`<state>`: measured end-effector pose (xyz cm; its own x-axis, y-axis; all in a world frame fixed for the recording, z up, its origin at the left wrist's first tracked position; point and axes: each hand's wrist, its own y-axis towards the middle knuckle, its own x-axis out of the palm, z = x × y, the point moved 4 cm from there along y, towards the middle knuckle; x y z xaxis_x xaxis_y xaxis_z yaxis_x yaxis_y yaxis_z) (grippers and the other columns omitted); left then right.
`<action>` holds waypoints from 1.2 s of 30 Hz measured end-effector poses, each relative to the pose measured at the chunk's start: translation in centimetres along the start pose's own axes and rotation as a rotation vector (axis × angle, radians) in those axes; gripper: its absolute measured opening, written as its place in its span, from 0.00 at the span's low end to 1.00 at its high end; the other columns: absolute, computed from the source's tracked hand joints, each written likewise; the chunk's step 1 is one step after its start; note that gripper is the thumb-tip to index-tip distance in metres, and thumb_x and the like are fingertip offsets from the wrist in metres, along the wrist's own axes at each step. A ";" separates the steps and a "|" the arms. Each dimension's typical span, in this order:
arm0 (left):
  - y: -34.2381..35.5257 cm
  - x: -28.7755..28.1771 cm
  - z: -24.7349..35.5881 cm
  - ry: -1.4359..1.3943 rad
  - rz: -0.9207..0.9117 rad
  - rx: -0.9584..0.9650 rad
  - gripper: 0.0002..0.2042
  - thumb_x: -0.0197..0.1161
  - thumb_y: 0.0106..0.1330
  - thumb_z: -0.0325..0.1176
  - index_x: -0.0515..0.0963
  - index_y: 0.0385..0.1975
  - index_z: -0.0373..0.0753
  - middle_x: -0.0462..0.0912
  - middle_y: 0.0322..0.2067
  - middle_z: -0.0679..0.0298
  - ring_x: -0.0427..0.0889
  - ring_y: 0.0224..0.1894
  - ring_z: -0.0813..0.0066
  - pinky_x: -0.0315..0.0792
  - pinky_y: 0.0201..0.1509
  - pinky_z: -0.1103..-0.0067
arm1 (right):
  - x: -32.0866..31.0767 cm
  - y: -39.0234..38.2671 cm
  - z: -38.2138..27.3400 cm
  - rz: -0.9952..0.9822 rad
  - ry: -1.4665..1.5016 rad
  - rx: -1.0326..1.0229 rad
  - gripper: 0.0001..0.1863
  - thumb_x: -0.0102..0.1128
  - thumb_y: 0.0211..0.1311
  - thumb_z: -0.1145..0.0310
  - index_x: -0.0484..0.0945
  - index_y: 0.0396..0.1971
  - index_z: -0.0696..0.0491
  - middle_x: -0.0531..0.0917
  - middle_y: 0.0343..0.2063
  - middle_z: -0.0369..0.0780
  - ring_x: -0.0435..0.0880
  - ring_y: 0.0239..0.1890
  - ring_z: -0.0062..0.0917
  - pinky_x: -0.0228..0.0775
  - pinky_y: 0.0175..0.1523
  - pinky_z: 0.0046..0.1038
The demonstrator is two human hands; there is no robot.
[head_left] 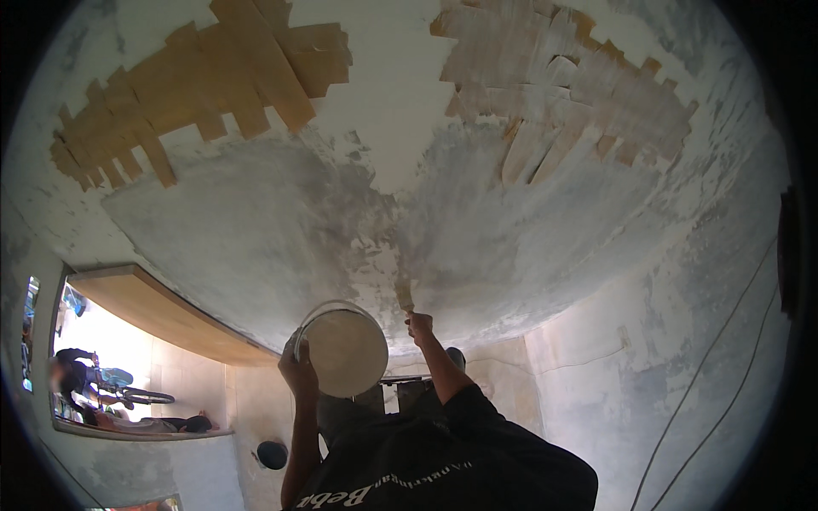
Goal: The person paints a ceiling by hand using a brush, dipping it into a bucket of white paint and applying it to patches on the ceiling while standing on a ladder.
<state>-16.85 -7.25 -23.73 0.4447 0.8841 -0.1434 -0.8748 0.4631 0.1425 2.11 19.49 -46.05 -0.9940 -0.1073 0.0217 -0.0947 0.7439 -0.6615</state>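
Observation:
My right hand (419,327) is closed round the handle of a paintbrush (405,294), its bristles on the wall (477,221) in front of me. A small brownish wet-looking patch shows just above the bristles. At the left, my left hand (298,366) grips the rim or handle of a round bucket (348,353); which of the two I cannot make out. The bucket shows a pale beige round surface, with its wire handle arched over the far side.
Brown paint strokes (196,77) cover the wall at upper left, whitish-brown ones (571,85) at upper right. At left a doorway with a wooden door (170,311) shows a person by a bicycle (141,394). A dark round container (272,455) stands below; cables (716,358) hang at right.

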 end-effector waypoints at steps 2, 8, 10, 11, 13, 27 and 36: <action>0.0 0.2 -0.3 -0.033 0.008 -0.010 0.13 0.56 0.65 0.27 0.76 0.47 0.28 0.83 0.41 0.53 0.80 0.44 0.68 0.72 0.51 0.73 | 0.0 -0.8 -1.6 -0.005 0.022 -0.052 0.13 0.60 0.57 0.62 0.78 0.23 0.58 0.73 0.13 0.36 0.66 0.08 0.17 0.52 0.11 0.22; 0.1 0.1 0.1 0.075 -0.009 -0.026 0.14 0.56 0.65 0.29 0.76 0.47 0.28 0.83 0.41 0.53 0.80 0.43 0.68 0.72 0.50 0.73 | 2.5 -9.5 -12.6 -0.111 0.115 -0.250 0.14 0.60 0.59 0.62 0.72 0.18 0.52 0.70 0.12 0.32 0.61 0.07 0.13 0.47 0.10 0.19; 0.1 0.5 0.5 0.111 -0.028 -0.027 0.14 0.56 0.66 0.30 0.77 0.47 0.28 0.83 0.40 0.53 0.80 0.43 0.68 0.72 0.49 0.73 | 2.6 -12.9 -15.5 -0.160 0.164 -0.266 0.14 0.60 0.59 0.62 0.72 0.17 0.51 0.69 0.12 0.31 0.60 0.07 0.13 0.47 0.11 0.20; 0.2 0.7 0.7 0.110 -0.032 -0.025 0.14 0.56 0.66 0.30 0.77 0.47 0.28 0.83 0.40 0.53 0.80 0.43 0.68 0.72 0.49 0.73 | 2.7 -14.5 -16.9 -0.198 0.188 -0.295 0.15 0.60 0.60 0.61 0.72 0.17 0.52 0.67 0.11 0.30 0.59 0.08 0.12 0.46 0.11 0.20; -0.1 1.0 0.9 0.069 -0.019 0.006 0.15 0.56 0.66 0.32 0.77 0.47 0.29 0.83 0.40 0.53 0.81 0.42 0.67 0.73 0.48 0.73 | 2.4 -18.0 -19.3 -0.229 0.208 -0.319 0.17 0.60 0.61 0.60 0.73 0.16 0.53 0.66 0.10 0.29 0.59 0.08 0.12 0.46 0.12 0.20; 0.3 0.0 0.0 0.068 0.033 0.091 0.13 0.55 0.68 0.33 0.78 0.43 0.30 0.82 0.35 0.59 0.78 0.37 0.74 0.72 0.43 0.76 | 2.8 -12.0 -13.5 -0.186 0.122 -0.562 0.18 0.56 0.66 0.57 0.72 0.17 0.50 0.65 0.10 0.26 0.57 0.08 0.08 0.45 0.12 0.16; 0.1 -0.4 0.7 0.074 0.022 0.103 0.11 0.57 0.68 0.32 0.78 0.41 0.30 0.81 0.33 0.62 0.76 0.36 0.77 0.72 0.41 0.77 | 2.7 -7.1 -6.9 -0.155 0.082 -0.419 0.18 0.59 0.63 0.58 0.72 0.17 0.53 0.64 0.09 0.27 0.59 0.07 0.10 0.46 0.11 0.19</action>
<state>-16.95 -7.50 -23.01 0.4070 0.8888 -0.2104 -0.8581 0.4511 0.2454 -0.26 18.49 -36.10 -0.9658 -0.1983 0.1668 -0.2398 0.9280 -0.2853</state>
